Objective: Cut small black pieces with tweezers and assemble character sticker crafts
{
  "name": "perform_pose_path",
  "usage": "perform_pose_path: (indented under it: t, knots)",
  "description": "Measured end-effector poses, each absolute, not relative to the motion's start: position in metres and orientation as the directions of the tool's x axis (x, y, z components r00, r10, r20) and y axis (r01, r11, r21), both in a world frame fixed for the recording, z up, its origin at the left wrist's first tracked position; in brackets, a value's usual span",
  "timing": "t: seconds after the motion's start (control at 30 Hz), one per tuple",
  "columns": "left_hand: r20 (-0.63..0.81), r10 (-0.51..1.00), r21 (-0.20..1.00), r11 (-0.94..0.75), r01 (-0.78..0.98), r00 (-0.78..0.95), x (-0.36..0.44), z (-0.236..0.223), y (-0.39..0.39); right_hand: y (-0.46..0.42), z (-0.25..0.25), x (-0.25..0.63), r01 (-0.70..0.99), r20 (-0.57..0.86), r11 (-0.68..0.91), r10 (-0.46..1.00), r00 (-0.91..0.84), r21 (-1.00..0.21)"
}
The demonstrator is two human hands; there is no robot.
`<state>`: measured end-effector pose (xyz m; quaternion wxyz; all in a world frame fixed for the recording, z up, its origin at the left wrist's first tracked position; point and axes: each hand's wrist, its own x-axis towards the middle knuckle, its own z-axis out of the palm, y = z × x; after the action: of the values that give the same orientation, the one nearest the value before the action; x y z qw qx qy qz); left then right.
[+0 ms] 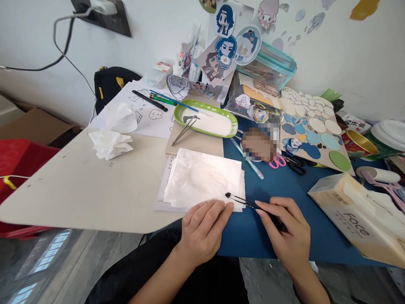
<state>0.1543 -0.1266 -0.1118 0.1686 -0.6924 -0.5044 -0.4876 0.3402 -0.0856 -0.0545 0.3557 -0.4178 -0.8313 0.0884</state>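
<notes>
My right hand (286,228) is closed on a pair of dark tweezers (245,202), pinched between thumb and fingers. At the tweezer tips is a small black piece (228,195), just over a stack of white tissue sheets (202,177). The top sheet looks damp and wrinkled. My left hand (204,228) rests on the near edge of the stack, its fingers side by side and lying down on it. Behind the stack, a green-rimmed dish (218,122) holds white liquid, with a dark piece in it. Metal tweezers (183,131) lean on its rim.
Crumpled tissues (110,143) lie to the left, by a sheet of line drawings (155,114). At right stand a tissue pack (354,219) and a board of coloured cutouts (313,126). Pink scissors (278,162) and a pale blue pen (253,164) lie beyond my right hand.
</notes>
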Motion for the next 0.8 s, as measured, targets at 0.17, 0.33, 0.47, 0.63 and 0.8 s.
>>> perform_pose_path:
  t: [0.17, 0.33, 0.47, 0.63, 0.8]
  knots:
    - [0.842, 0.539, 0.256, -0.436, 0.863, 0.023, 0.1537, -0.1136, -0.1267, -0.0856, -0.0546, 0.3417, 0.625, 0.513, 0.640, 0.756, -0.407, -0.447]
    - [0.843, 0.537, 0.258, -0.434, 0.863, 0.018, 0.1539, -0.1137, -0.1265, -0.0843, -0.0559, 0.3429, 0.620, 0.526, 0.670, 0.728, -0.439, -0.409]
    - [0.843, 0.537, 0.257, -0.431, 0.865, 0.016, 0.1543, -0.1122, -0.1253, -0.0836, -0.0560, 0.3415, 0.628, 0.543, 0.673, 0.719, -0.433, -0.391]
    - [0.844, 0.537, 0.254, -0.424, 0.869, 0.015, 0.1543, -0.1126, -0.1252, -0.0827, -0.0567, 0.3408, 0.633, 0.552, 0.677, 0.712, -0.434, -0.376]
    - [0.843, 0.538, 0.257, -0.435, 0.863, 0.021, 0.1542, -0.1132, -0.1258, -0.0832, -0.0581, 0.3417, 0.635, 0.559, 0.682, 0.705, -0.436, -0.363]
